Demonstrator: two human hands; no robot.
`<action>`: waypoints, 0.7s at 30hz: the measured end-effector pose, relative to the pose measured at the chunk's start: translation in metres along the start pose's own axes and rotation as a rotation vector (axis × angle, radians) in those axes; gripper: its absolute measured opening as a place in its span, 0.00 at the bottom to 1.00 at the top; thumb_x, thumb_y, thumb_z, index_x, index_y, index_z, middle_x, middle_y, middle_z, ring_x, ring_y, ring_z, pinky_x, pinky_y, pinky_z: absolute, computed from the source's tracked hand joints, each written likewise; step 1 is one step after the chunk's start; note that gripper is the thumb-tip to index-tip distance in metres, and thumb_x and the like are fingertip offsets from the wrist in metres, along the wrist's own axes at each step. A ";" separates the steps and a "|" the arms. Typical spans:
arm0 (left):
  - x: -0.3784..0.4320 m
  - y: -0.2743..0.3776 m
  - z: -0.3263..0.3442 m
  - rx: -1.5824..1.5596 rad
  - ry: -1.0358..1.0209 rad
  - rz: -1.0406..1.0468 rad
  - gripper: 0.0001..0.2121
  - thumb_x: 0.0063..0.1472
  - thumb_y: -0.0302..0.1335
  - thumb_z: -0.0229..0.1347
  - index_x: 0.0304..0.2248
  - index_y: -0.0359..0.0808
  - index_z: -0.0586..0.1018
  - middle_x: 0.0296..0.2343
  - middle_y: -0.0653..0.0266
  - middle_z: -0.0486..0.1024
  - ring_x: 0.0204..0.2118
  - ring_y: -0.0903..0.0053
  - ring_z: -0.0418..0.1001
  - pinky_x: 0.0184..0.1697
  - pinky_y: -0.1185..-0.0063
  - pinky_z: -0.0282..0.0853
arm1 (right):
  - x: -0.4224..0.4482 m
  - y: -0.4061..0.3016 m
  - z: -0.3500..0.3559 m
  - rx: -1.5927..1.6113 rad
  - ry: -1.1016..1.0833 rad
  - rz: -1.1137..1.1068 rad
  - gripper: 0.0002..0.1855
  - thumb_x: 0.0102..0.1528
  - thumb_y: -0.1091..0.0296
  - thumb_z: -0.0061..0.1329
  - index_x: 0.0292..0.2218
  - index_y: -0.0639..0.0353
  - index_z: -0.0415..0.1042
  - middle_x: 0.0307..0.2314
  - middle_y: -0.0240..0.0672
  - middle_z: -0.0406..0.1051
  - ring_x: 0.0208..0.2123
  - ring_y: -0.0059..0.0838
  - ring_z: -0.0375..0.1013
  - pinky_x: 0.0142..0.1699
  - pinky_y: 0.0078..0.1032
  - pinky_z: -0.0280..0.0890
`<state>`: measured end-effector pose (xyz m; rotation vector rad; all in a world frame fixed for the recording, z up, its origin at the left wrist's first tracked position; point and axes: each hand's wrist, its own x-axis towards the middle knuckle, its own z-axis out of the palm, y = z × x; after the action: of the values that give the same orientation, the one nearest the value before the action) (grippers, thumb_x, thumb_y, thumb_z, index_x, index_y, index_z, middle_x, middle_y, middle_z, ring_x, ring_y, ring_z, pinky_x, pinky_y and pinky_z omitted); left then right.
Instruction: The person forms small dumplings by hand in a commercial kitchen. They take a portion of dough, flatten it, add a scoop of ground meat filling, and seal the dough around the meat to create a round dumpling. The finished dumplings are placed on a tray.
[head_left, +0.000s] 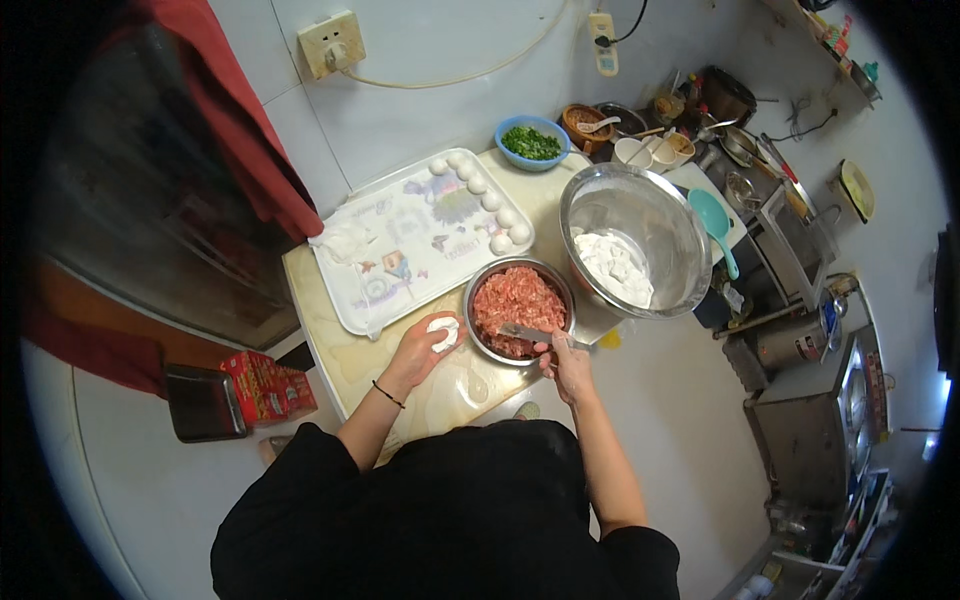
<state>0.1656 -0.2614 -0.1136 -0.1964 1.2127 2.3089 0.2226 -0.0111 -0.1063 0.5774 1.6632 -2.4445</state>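
Observation:
My left hand (421, 351) cups a piece of white dough (443, 334) beside a steel bowl of raw minced meat (520, 300). With my right hand (566, 364) I grip a flat metal spatula or blade (529, 334), whose tip rests on the meat. Behind the bowl lies a white patterned tray (390, 232) with several round white dough balls (490, 201) in a row along its right side. A large steel bowl (679, 225) to the right holds white dough pieces (615, 266).
A blue bowl (507, 156) of chopped greens stands by the wall. Cups, seasoning bowls and a turquoise ladle (709, 214) crowd the right side. At lower left are a red box (270, 390) and a black container (206, 403). The table's near edge (491, 405) adjoins my body.

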 end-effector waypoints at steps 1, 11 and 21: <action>0.003 0.002 0.004 0.015 0.019 0.054 0.13 0.58 0.22 0.45 0.43 0.29 0.65 0.40 0.53 0.67 0.44 0.65 0.67 0.49 0.74 0.64 | -0.003 -0.004 0.003 0.030 0.010 -0.026 0.19 0.58 0.58 0.37 0.44 0.63 0.65 0.25 0.35 0.69 0.18 0.17 0.64 0.20 0.13 0.56; 0.037 -0.010 0.071 -0.240 0.036 0.074 0.15 0.56 0.29 0.52 0.43 0.38 0.66 0.37 0.66 0.67 0.43 0.79 0.62 0.46 0.71 0.57 | -0.037 -0.019 0.045 -0.280 -0.004 -0.484 0.15 0.58 0.68 0.38 0.45 0.65 0.66 0.28 0.34 0.67 0.21 0.15 0.63 0.25 0.12 0.59; 0.057 -0.037 0.091 0.337 0.224 0.559 0.16 0.60 0.26 0.45 0.47 0.36 0.60 0.41 0.60 0.63 0.40 0.80 0.63 0.40 0.79 0.62 | -0.046 -0.023 0.069 -0.405 0.163 -0.792 0.13 0.56 0.75 0.39 0.42 0.67 0.68 0.28 0.36 0.67 0.21 0.18 0.65 0.27 0.15 0.61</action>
<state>0.1457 -0.1497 -0.1076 0.0119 1.9504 2.5284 0.2414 -0.0704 -0.0463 0.0466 2.7766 -2.3896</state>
